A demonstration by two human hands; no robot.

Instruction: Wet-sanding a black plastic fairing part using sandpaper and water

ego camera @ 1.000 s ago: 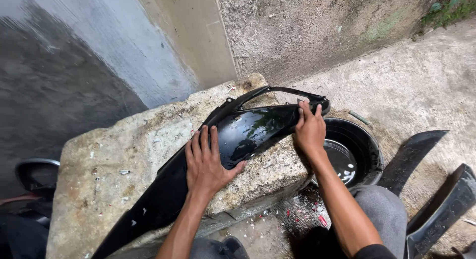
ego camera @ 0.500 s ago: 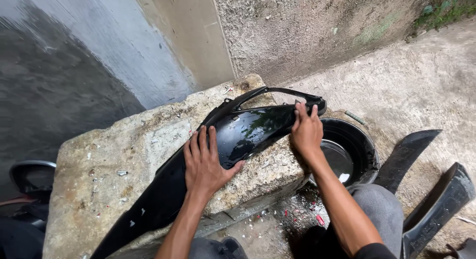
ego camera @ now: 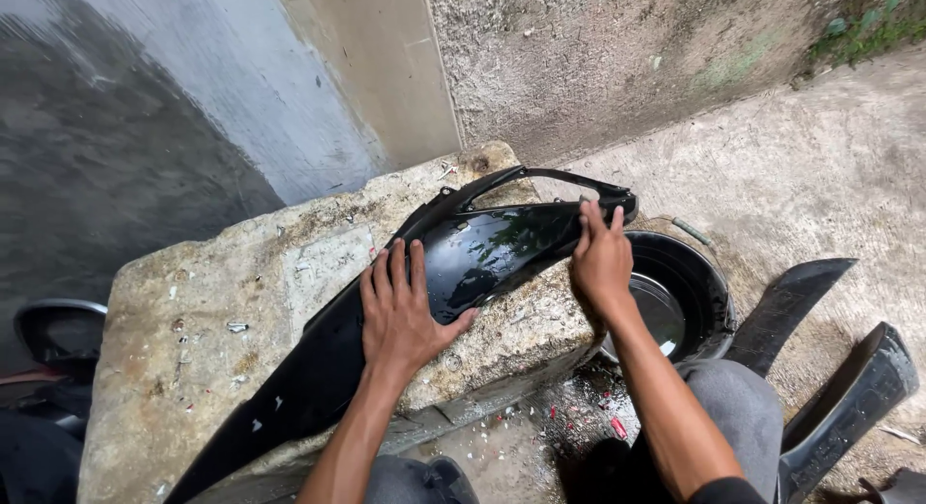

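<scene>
A long glossy black plastic body panel [ego camera: 482, 244] lies across a rough stone block [ego camera: 212, 301], running from lower left to upper right. My left hand [ego camera: 400, 311] lies flat on the panel's middle, fingers spread. My right hand [ego camera: 600, 258] presses on the panel near its far right end, fingers on the wet surface; whether it holds anything under the palm is hidden.
A black round basin [ego camera: 690, 297] with water sits on the ground right of the block. Two more black panels [ego camera: 801, 297] [ego camera: 849, 398] lie at the right on the concrete. A dark curved part [ego camera: 53, 321] is at the left edge. A stained wall [ego camera: 193, 99] stands behind.
My right hand has slid slightly along the panel's right end. My left hand stays flat in the same place; the view shifted a little.
</scene>
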